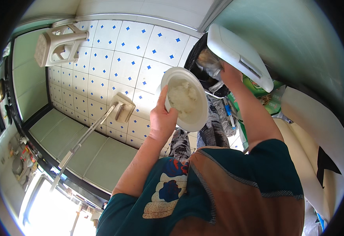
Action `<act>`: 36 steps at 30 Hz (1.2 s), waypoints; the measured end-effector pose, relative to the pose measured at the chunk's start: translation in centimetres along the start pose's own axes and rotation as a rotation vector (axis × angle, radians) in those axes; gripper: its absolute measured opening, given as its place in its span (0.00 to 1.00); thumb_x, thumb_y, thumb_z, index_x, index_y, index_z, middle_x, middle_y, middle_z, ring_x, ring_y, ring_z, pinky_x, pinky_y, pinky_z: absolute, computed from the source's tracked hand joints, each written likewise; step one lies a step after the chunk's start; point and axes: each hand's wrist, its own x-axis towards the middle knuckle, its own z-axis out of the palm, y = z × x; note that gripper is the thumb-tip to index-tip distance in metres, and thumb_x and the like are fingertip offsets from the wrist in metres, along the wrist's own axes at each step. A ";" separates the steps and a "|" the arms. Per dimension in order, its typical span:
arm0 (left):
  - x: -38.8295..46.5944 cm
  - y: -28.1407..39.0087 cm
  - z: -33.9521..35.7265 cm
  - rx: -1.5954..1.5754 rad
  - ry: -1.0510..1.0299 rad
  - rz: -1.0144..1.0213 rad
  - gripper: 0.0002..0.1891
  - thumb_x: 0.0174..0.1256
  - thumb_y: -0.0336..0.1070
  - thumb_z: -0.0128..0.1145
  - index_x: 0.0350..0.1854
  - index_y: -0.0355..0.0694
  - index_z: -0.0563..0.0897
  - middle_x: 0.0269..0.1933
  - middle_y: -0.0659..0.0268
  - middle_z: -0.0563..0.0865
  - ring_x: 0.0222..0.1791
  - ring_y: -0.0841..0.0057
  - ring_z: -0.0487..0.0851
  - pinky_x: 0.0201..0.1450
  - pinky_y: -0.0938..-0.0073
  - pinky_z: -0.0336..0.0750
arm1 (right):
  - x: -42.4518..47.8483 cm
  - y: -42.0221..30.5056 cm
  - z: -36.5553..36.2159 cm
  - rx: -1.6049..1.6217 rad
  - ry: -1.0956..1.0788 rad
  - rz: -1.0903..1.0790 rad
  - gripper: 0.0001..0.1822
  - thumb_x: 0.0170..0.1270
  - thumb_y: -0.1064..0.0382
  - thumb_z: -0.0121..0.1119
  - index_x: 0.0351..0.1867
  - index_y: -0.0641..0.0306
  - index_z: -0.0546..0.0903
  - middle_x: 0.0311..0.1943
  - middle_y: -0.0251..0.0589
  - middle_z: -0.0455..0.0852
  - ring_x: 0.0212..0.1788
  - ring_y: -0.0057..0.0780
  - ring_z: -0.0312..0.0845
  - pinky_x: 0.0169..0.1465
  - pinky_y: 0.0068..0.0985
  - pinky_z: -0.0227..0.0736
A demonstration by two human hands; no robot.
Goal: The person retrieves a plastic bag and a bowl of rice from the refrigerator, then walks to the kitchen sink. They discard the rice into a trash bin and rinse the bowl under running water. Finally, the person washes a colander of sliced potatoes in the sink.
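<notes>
My left hand (163,118) grips the near-left side of a white oval bowl (200,112), its thumb and index finger over the rim. Inside the tilted bowl lies a clump of cooked white rice (182,97). My right hand (229,73) reaches into a trash bin lined with a black bag (197,56). Its fingers are mostly hidden at a crumpled clear plastic bag (211,66), so whether they hold it does not show. Above that hand the bin's white lid (237,53) stands raised.
A long-handled dustpan (121,109) rests on the tiled floor (124,66), left of the bowl. Farther off is a beige plastic stool (52,47). Green packages (256,87) and a blue-and-white tool (229,112) lie beside the bin. Pale cabinets (80,150) line the left.
</notes>
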 end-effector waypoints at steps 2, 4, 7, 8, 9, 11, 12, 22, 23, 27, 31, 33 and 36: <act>0.2 0.9 -0.3 0.127 -0.020 -0.041 0.36 0.56 0.26 0.51 0.72 0.36 0.64 0.38 0.54 0.87 0.23 0.80 0.81 0.28 0.78 0.78 | -2.4 0.1 -2.9 0.101 0.001 -0.016 0.15 0.57 0.63 0.58 0.47 0.57 0.81 0.51 0.53 0.81 0.59 0.54 0.72 0.60 0.47 0.68; 1.0 0.7 0.2 0.149 -0.026 -0.068 0.34 0.55 0.26 0.50 0.70 0.35 0.67 0.37 0.52 0.86 0.22 0.78 0.82 0.27 0.76 0.80 | -4.2 0.7 -5.4 0.054 0.175 -0.040 0.15 0.58 0.63 0.58 0.47 0.58 0.81 0.50 0.53 0.81 0.57 0.53 0.74 0.58 0.46 0.69; 2.7 1.1 0.5 0.147 -0.099 -0.120 0.33 0.55 0.26 0.50 0.69 0.34 0.68 0.37 0.50 0.86 0.20 0.73 0.83 0.23 0.73 0.80 | -6.8 0.2 -9.7 0.109 -0.047 0.159 0.14 0.58 0.62 0.57 0.46 0.59 0.81 0.45 0.53 0.83 0.50 0.52 0.78 0.53 0.45 0.72; 3.2 2.0 0.7 0.149 -0.119 -0.165 0.33 0.55 0.27 0.49 0.69 0.35 0.69 0.35 0.50 0.86 0.21 0.71 0.83 0.25 0.72 0.80 | -7.6 -0.1 -11.2 0.150 -0.203 0.260 0.14 0.58 0.62 0.57 0.46 0.59 0.81 0.42 0.52 0.84 0.48 0.52 0.80 0.51 0.45 0.73; 3.4 4.0 0.9 0.150 -0.142 -0.212 0.33 0.55 0.28 0.49 0.69 0.36 0.69 0.34 0.50 0.86 0.23 0.68 0.84 0.28 0.70 0.80 | -8.3 -0.4 -12.7 0.146 -0.250 0.261 0.15 0.59 0.61 0.57 0.49 0.57 0.80 0.43 0.52 0.85 0.47 0.52 0.80 0.51 0.45 0.74; 4.1 5.7 1.5 0.187 -0.174 -0.257 0.31 0.56 0.29 0.48 0.68 0.37 0.70 0.35 0.51 0.87 0.26 0.65 0.85 0.30 0.69 0.81 | -9.7 -0.7 -15.0 0.141 -0.345 0.261 0.19 0.60 0.59 0.56 0.54 0.55 0.79 0.44 0.50 0.85 0.45 0.51 0.82 0.49 0.46 0.76; 4.9 6.2 1.9 0.221 -0.189 -0.249 0.30 0.56 0.29 0.48 0.67 0.37 0.72 0.37 0.51 0.87 0.27 0.65 0.86 0.30 0.69 0.81 | -10.4 -0.8 -15.9 0.160 -0.259 0.265 0.18 0.60 0.60 0.55 0.52 0.55 0.80 0.43 0.49 0.85 0.44 0.51 0.82 0.48 0.46 0.76; 7.4 8.5 5.9 0.696 -0.202 0.064 0.19 0.57 0.33 0.55 0.51 0.34 0.79 0.45 0.47 0.86 0.46 0.53 0.86 0.50 0.59 0.80 | -15.3 -1.1 -20.9 0.464 -0.045 0.382 0.11 0.56 0.65 0.55 0.41 0.59 0.81 0.33 0.50 0.84 0.36 0.53 0.81 0.42 0.45 0.75; 7.7 9.9 6.0 0.645 -0.230 0.058 0.18 0.57 0.33 0.54 0.50 0.34 0.80 0.44 0.47 0.87 0.45 0.53 0.86 0.49 0.59 0.80 | -15.6 -0.6 -20.9 0.485 -0.036 0.415 0.11 0.56 0.65 0.56 0.40 0.60 0.81 0.32 0.50 0.84 0.35 0.53 0.80 0.41 0.45 0.75; 10.4 12.7 7.0 0.637 -0.387 -0.127 0.14 0.56 0.31 0.52 0.41 0.31 0.84 0.37 0.49 0.88 0.35 0.56 0.88 0.39 0.61 0.83 | -17.8 1.4 -19.9 0.495 0.016 0.443 0.11 0.55 0.65 0.57 0.39 0.62 0.82 0.27 0.51 0.83 0.29 0.52 0.80 0.37 0.42 0.76; 12.8 9.3 10.4 0.687 -0.372 -0.124 0.12 0.56 0.32 0.53 0.35 0.30 0.86 0.32 0.49 0.88 0.29 0.59 0.88 0.34 0.64 0.83 | -18.7 2.2 -20.1 0.566 0.024 0.507 0.11 0.55 0.66 0.56 0.39 0.64 0.82 0.23 0.51 0.82 0.25 0.48 0.79 0.34 0.38 0.75; 13.0 9.1 10.7 0.623 -0.330 -0.123 0.11 0.56 0.32 0.53 0.33 0.30 0.86 0.32 0.50 0.88 0.28 0.59 0.88 0.33 0.64 0.83 | -19.1 2.9 -19.9 0.609 0.025 0.543 0.11 0.55 0.67 0.56 0.39 0.64 0.82 0.23 0.50 0.82 0.25 0.46 0.79 0.34 0.36 0.75; 14.1 9.9 10.8 0.675 -0.362 -0.130 0.10 0.56 0.33 0.53 0.29 0.32 0.85 0.28 0.54 0.88 0.25 0.60 0.88 0.32 0.65 0.82 | -19.5 3.5 -19.8 0.645 0.048 0.541 0.11 0.55 0.67 0.56 0.39 0.65 0.82 0.23 0.50 0.82 0.25 0.46 0.79 0.34 0.35 0.74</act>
